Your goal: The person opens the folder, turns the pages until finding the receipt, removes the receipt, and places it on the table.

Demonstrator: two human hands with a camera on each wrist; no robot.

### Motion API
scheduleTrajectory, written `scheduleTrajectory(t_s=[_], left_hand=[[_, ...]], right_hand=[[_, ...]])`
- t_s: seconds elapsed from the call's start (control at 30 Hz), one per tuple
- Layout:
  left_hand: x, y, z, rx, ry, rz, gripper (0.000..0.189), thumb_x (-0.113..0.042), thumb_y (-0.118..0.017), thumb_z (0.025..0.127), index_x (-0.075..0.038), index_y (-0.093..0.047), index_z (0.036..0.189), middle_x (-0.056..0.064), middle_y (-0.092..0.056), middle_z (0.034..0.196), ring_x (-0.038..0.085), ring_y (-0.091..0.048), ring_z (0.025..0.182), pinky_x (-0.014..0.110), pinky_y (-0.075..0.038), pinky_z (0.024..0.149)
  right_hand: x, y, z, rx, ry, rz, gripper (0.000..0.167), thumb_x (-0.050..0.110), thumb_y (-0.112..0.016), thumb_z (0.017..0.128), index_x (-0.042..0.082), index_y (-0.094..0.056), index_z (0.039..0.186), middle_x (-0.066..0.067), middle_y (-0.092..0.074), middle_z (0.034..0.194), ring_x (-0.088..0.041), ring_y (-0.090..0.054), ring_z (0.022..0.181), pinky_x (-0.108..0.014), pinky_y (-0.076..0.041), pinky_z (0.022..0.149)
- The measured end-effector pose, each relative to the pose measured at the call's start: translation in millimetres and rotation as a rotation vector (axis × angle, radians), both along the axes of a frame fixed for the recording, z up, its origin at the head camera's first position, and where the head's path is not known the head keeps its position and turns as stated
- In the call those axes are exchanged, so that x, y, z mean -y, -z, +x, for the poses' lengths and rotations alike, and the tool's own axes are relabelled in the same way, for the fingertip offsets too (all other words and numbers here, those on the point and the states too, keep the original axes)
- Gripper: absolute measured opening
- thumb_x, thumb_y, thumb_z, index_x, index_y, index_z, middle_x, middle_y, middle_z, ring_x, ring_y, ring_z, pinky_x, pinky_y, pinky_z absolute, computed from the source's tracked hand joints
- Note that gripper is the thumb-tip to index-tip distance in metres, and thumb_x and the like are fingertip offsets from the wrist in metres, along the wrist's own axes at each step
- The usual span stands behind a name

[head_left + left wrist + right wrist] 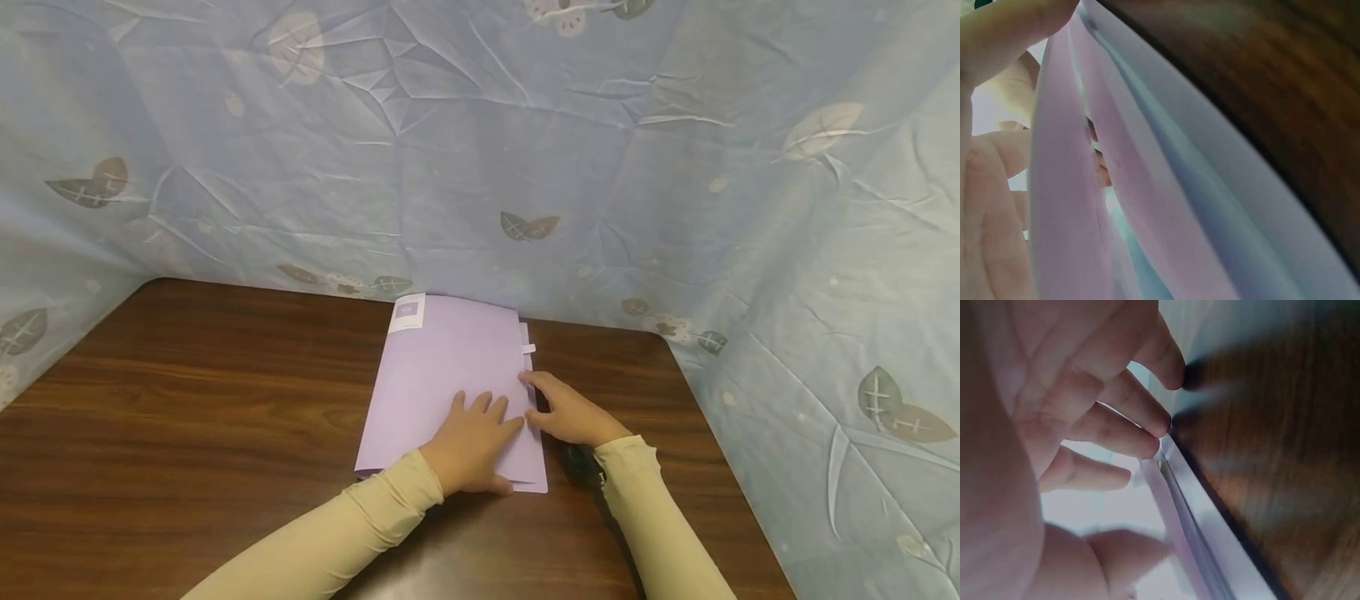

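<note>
A light purple folder (435,367) lies on the table, its cover bowed up above the lower layers. At its top left corner is a white label (407,313), and a small white tab (528,348) sticks out on the right side. My left hand (468,446) rests spread on the cover's lower right, with the thumb at the near edge. In the left wrist view several folder layers (1063,162) stand apart below the thumb. My right hand (573,412) is at the folder's right edge, fingertips touching it with fingers loosely bent. In the right wrist view the fingers (1125,434) meet that edge.
The brown wood-grain table (187,400) extends on both sides of the folder. A pale blue cloth (465,167) with leaf prints hangs behind and at the sides. Something dark (581,467) shows beneath the right wrist.
</note>
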State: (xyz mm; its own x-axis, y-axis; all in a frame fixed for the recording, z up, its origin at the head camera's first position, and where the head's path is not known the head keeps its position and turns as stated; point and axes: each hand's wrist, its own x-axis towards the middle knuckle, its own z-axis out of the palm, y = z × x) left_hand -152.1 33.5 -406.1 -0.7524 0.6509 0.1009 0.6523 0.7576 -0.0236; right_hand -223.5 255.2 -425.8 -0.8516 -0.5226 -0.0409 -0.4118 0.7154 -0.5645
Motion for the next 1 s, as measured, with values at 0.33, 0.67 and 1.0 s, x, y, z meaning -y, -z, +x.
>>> scheduleTrajectory(t_s=[0.33, 0.67, 1.0], left_hand=[[3.8, -1.1, 1.4, -0.038, -0.006, 0.016, 0.081, -0.068, -0.083, 0.072, -0.019, -0.065, 0.134, 0.011, -0.059, 0.137, 0.031, -0.053, 0.13, 0.06, -0.042, 0.106], [7.5, -11.5, 0.0, -0.059, 0.021, 0.061, 0.084, -0.067, -0.081, 0.075, -0.018, -0.062, 0.14, 0.012, -0.058, 0.139, 0.032, -0.054, 0.131, 0.058, -0.045, 0.103], [13.2, -20.9, -1.6, 0.011, 0.042, 0.111, 0.087, -0.065, -0.075, 0.081, -0.018, -0.053, 0.151, 0.015, -0.053, 0.15, 0.035, -0.049, 0.138, 0.06, -0.042, 0.109]], right_hand=[[-3, -3.2, -1.9, 0.014, 0.068, 0.024, 0.058, 0.009, -0.062, 0.099, 0.0, -0.044, 0.153, -0.021, -0.046, 0.157, -0.04, -0.04, 0.147, -0.057, -0.03, 0.12], [-5, -6.9, -1.6, -0.034, 0.008, 0.066, 0.053, 0.015, -0.063, 0.101, 0.0, -0.05, 0.15, -0.021, -0.048, 0.155, -0.041, -0.042, 0.146, -0.057, -0.032, 0.119], [-4, -4.0, -1.9, -0.018, -0.003, 0.058, 0.056, 0.021, -0.067, 0.1, 0.006, -0.051, 0.151, -0.016, -0.053, 0.153, -0.036, -0.046, 0.144, -0.056, -0.034, 0.119]])
